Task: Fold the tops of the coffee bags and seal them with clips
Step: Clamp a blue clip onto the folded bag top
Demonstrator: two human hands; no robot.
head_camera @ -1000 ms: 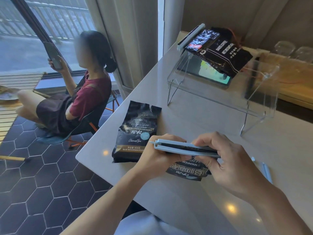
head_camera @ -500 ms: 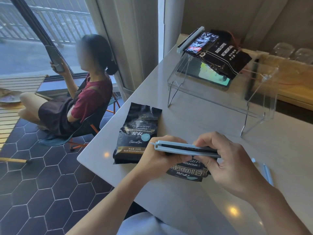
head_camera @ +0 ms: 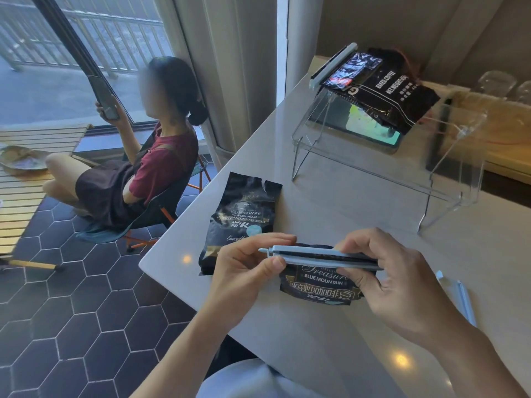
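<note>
A dark Blue Mountain coffee bag (head_camera: 317,287) lies near the table's front edge, its top caught in a long pale blue clip (head_camera: 321,256). My left hand (head_camera: 247,268) pinches the clip's left end, and my right hand (head_camera: 385,271) grips its right end together with the bag. A second, unclipped coffee bag (head_camera: 241,219) lies flat just left of them, its torn top pointing away. A third black coffee bag (head_camera: 385,93), closed with a clip (head_camera: 333,67), rests on the clear stand (head_camera: 373,173) at the back. A spare blue clip (head_camera: 464,300) lies on the table at right.
The pale table (head_camera: 330,202) ends just left of the bags, with dark hexagon floor tiles below. A seated person (head_camera: 138,165) holding a phone is beyond that edge by the window. A tablet (head_camera: 370,129) sits under the clear stand. Glasses (head_camera: 497,84) stand at the far right.
My left thumb has shifted along the clip's left end, and more of the held bag's front shows below the clip. Both hands stay in the same place.
</note>
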